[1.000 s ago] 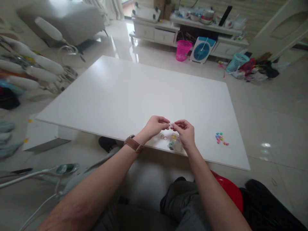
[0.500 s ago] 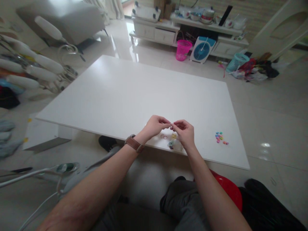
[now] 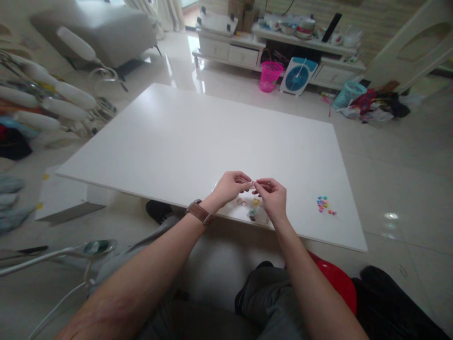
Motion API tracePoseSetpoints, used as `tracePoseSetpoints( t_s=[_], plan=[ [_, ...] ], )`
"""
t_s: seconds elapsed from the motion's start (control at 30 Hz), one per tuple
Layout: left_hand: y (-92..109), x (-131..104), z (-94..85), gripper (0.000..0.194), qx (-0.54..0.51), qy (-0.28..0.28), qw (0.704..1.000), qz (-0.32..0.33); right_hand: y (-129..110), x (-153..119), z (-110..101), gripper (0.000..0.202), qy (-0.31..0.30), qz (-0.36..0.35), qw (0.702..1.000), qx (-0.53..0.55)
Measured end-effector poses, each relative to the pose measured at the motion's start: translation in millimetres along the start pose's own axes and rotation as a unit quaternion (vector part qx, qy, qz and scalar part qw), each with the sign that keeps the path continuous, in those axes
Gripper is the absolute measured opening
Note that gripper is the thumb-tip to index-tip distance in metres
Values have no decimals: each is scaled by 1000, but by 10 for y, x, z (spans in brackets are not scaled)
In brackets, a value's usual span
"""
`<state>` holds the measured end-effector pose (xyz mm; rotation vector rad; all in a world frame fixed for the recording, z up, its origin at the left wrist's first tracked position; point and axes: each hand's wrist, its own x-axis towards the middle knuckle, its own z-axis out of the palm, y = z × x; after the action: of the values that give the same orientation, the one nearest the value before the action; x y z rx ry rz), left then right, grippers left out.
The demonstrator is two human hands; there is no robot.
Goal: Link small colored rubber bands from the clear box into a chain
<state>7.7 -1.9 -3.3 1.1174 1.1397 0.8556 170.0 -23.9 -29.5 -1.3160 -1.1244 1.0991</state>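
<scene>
My left hand [image 3: 231,186] and my right hand [image 3: 273,194] meet fingertip to fingertip just above the near edge of the white table [image 3: 198,137]. Both are closed in a pinch on a tiny, pale, ring-like piece [image 3: 253,185], too small to name. Below them on the tabletop lie two thin rings [image 3: 241,202]. Beside these, partly under my right hand, are small yellow pieces [image 3: 256,202] and a clear bag [image 3: 261,216] with dark and greenish bits. Off to the right sits a cluster of small bright-coloured pieces [image 3: 322,204].
A red stool [image 3: 334,278] stands by my right leg under the table edge. Across the floor are a pink basket [image 3: 271,76], a blue-and-white fan [image 3: 297,76] and a light blue basket [image 3: 348,94]. White padded chair parts [image 3: 67,108] crowd the left side.
My fingertips have drawn slightly apart, and more of the small pale piece shows between them. The whole view has shifted a little; the things on the table stay in place.
</scene>
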Motion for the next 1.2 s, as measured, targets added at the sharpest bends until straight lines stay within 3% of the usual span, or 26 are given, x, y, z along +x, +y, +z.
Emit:
tracePoseSetpoints(
  t_s=[0.37, 0.63, 0.73, 0.8, 0.9, 1.0, 1.2],
  plan=[
    [59, -29, 95, 11, -30, 18, 998, -46, 67, -29, 32, 21, -14, -52, 998, -37],
    [128, -54, 76, 13, -49, 31, 995, -77, 14, 1, 10, 25, -25, -11, 999, -19],
    [149, -49, 53, 14, -66, 47, 995, -57, 92, 28, -27, 21, -38, -14, 995, -96],
    [177, -39, 38, 13, -86, 57, 994, -45, 166, 26, -35, 13, -83, -37, 969, -228],
    [232, -29, 27, 11, -110, 60, 991, -45, 256, -15, -1, 10, -152, -81, 884, -434],
    [279, -35, 30, 11, -113, 58, 991, -50, 281, -76, 73, 17, -168, -88, 820, -540],
    [313, -69, 42, 13, -113, 57, 991, -45, 241, -118, 241, 18, -180, -70, 770, -608]
  ],
)
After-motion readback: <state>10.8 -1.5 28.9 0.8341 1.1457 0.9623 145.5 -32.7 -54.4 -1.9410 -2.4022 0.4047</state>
